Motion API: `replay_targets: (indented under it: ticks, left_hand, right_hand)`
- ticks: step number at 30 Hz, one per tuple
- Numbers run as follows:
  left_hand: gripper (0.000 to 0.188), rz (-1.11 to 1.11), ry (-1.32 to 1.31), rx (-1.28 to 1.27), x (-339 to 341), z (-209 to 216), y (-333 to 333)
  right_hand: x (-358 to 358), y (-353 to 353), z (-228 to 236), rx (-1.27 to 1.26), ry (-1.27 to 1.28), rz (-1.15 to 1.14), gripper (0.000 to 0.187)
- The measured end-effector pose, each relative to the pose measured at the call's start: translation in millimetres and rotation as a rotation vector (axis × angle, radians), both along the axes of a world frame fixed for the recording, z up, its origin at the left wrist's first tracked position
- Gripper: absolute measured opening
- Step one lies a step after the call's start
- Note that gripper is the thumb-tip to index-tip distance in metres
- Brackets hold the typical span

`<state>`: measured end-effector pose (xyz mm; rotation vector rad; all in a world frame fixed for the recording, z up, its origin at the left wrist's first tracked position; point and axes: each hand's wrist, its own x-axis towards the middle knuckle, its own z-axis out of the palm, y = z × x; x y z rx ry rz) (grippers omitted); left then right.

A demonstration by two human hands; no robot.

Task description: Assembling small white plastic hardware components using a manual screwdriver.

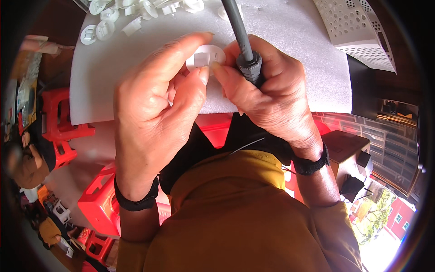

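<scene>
One disc (206, 56) is in work, pinched between both hands above the sheet (294, 93). The left hand (152, 99) holds its left side, with the thumb at the near edge and the index finger arched past the far one; the right hand (272, 84) has its thumb tip at the right edge, a narrow hold, and is also closed around the collared lower end of a grey rod (238, 29) that runs up and away. What the rod leads to is hidden by the palm. The disc's raised middle faces up, and nothing shows it being let go, so work on this one looks unfinished. Beyond the grip, to the left, lies a loose heap of similar white pieces (105, 30) — whether done or waiting, I cannot tell — and one more white piece (223, 12) sits straight beyond, partly behind the rod. The sheet is pale and slightly rough; past its right edge stands a white panel (358, 34) full of holes. Left of the grip and lower are red stools (97, 199), with a co-worker (31, 172) in brown at the far left. To the right and nearer are a box (346, 145), drawers (385, 140) and a bright opening onto a tree (380, 211).
</scene>
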<state>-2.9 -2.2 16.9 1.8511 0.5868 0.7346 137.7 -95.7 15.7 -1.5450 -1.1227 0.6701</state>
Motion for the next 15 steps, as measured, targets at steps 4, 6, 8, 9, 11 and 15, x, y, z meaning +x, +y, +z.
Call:
replay_targets:
  ticks: [4,6,8,9,11,15]
  left_hand:
    - [0.030,0.001,0.009,0.032,0.2,1.3,-1.6]
    - [0.030,0.001,0.030,0.022,1.0,4.1,-2.6]
    - [0.030,0.003,0.024,0.021,1.6,1.1,-2.9]
    - [0.030,0.008,0.017,0.020,1.6,0.3,-3.0]
    - [0.030,0.007,0.018,0.012,1.2,0.4,-3.4]
    - [0.028,-0.003,0.008,0.006,1.5,-1.9,-2.6]
  right_hand:
    - [0.2,0.5,-5.0,0.059,-0.070,0.011,0.013]
    - [1.9,1.0,-7.3,0.103,-0.130,0.016,0.013]
    - [2.9,0.8,-7.9,0.121,-0.151,0.031,0.013]
    - [3.2,0.6,-7.7,0.121,-0.150,0.030,0.013]
    - [3.7,-0.1,-7.6,0.116,-0.167,0.043,0.013]
    - [2.9,0.1,-9.0,0.139,-0.161,0.041,0.013]
